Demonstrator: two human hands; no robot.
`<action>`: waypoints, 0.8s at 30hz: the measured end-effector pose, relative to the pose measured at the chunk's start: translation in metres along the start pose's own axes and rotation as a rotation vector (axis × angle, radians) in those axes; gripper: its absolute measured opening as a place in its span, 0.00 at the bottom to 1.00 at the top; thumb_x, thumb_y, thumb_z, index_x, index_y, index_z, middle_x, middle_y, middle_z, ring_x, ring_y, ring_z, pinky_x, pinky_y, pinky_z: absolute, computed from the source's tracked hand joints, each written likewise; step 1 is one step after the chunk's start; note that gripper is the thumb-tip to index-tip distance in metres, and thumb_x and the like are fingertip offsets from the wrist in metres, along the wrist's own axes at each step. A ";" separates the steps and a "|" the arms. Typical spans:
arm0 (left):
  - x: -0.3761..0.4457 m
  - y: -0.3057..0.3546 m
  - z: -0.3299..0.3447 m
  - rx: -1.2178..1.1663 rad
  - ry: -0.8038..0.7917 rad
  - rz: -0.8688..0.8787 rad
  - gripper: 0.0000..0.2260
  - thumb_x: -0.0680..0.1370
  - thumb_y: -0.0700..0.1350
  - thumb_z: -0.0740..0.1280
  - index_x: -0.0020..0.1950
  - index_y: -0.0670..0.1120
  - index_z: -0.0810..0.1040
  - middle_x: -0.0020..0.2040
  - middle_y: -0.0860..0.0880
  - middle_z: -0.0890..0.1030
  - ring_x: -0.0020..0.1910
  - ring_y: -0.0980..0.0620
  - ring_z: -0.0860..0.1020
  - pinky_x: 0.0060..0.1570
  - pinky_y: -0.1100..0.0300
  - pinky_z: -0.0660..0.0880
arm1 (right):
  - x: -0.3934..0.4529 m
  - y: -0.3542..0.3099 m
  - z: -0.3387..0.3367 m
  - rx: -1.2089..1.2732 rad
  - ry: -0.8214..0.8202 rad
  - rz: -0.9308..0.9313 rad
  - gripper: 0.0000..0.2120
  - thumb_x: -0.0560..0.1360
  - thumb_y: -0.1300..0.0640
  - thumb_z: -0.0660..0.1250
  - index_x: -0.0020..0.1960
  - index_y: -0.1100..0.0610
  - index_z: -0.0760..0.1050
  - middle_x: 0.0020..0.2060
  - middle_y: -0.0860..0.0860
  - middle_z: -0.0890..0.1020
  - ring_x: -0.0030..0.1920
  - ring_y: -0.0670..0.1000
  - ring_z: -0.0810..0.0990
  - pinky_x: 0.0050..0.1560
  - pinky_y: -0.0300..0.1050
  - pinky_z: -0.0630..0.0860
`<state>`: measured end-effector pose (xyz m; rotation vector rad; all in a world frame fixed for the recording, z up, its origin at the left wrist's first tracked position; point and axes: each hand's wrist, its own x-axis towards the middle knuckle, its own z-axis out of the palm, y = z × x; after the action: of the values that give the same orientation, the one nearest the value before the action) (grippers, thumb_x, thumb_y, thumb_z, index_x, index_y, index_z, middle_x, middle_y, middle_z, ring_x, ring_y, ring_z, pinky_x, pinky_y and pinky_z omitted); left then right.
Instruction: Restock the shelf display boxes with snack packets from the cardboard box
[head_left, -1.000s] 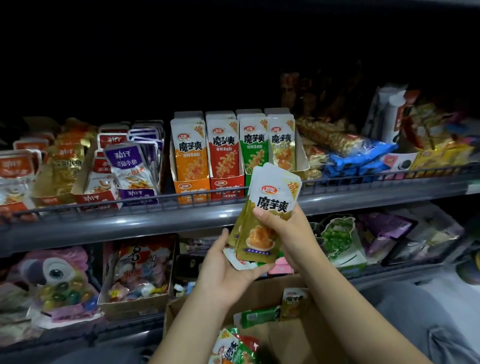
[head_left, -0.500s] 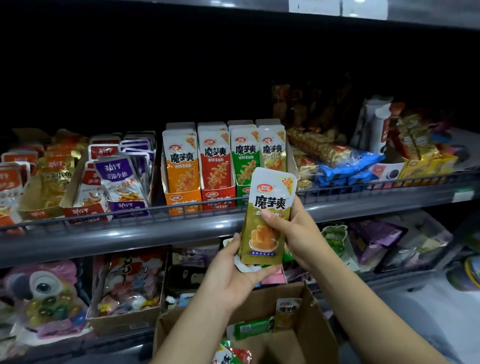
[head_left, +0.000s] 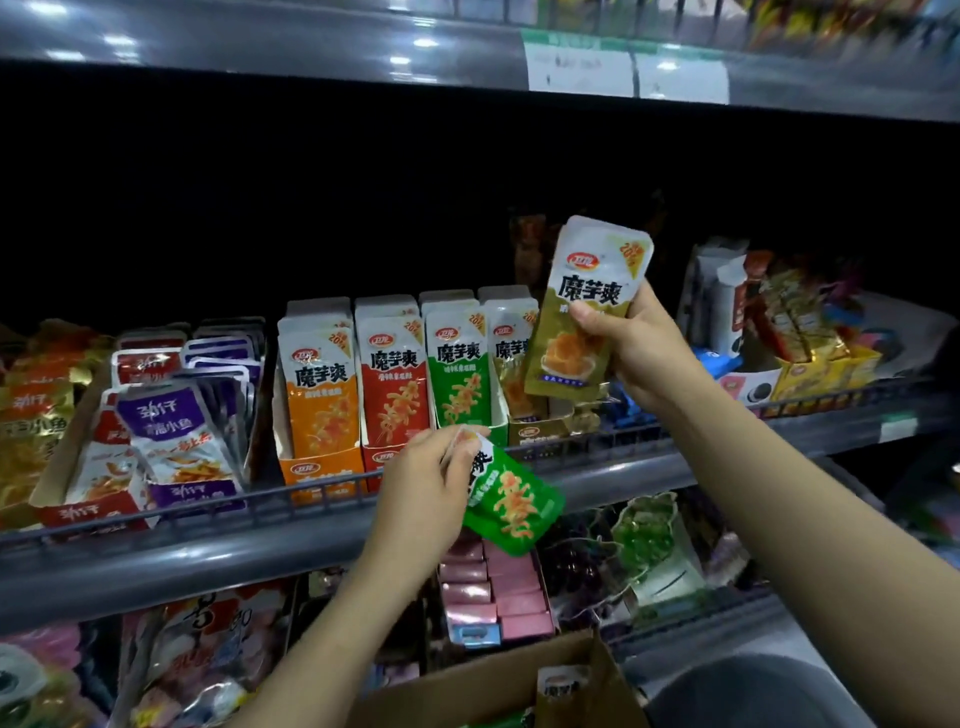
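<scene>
On the middle shelf (head_left: 218, 556), running wide behind both hands, the stock stood packed along a low wire rail. And there, just past the left fingers, sat the row of display boxes: the orange display box (head_left: 321, 415), the red display box (head_left: 390, 400), the green display box (head_left: 460, 384) and, furthest along, the olive display box (head_left: 519, 379), each with packets standing upright in it. Out beyond the left hand's far side, purple packets (head_left: 171, 436) leaned forward in their own tray. Down low, beneath both forearms, the cardboard box (head_left: 483, 686) gaped open, one olive packet leaning against its inner wall. Under the left wrist, pink packs (head_left: 498, 597) filled a box on the lower shelf.

Up went the right hand (head_left: 639, 353), fingers and thumb curled around the lower half of the olive packet (head_left: 587, 312), held upright and a touch tilted, right in front of the olive display box and overlapping its front packet. Whether it was one packet or a thin stack, that could not be told. The left hand (head_left: 426, 493) sat lower, at the shelf's front rail, fingers pinching the white top of the green packet (head_left: 511, 504), which hung slanted below the green display box, clear of it.
</scene>
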<state>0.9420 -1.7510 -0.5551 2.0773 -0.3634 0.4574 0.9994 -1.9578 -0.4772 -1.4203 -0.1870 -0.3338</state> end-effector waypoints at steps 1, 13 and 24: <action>0.004 -0.003 0.000 0.021 0.027 0.040 0.09 0.79 0.42 0.64 0.45 0.43 0.82 0.40 0.50 0.81 0.39 0.57 0.76 0.37 0.71 0.68 | 0.008 0.002 0.003 -0.004 -0.005 0.004 0.19 0.74 0.68 0.66 0.61 0.54 0.68 0.50 0.52 0.81 0.50 0.53 0.82 0.52 0.52 0.80; 0.028 -0.016 0.006 -0.080 0.011 -0.103 0.06 0.71 0.47 0.74 0.36 0.48 0.81 0.31 0.49 0.79 0.29 0.58 0.71 0.28 0.66 0.65 | 0.055 0.044 0.017 -0.319 -0.227 0.255 0.12 0.73 0.66 0.68 0.52 0.52 0.73 0.53 0.56 0.81 0.49 0.53 0.81 0.55 0.52 0.78; 0.028 -0.020 0.004 -0.090 0.015 -0.126 0.04 0.72 0.47 0.73 0.39 0.48 0.83 0.32 0.50 0.80 0.31 0.56 0.73 0.27 0.66 0.65 | 0.078 0.019 0.004 -1.140 -0.363 -0.082 0.46 0.61 0.57 0.81 0.71 0.48 0.57 0.60 0.50 0.74 0.57 0.51 0.74 0.50 0.42 0.73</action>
<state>0.9758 -1.7461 -0.5590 1.9951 -0.2382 0.3742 1.0797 -1.9602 -0.4692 -2.6085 -0.3835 -0.2444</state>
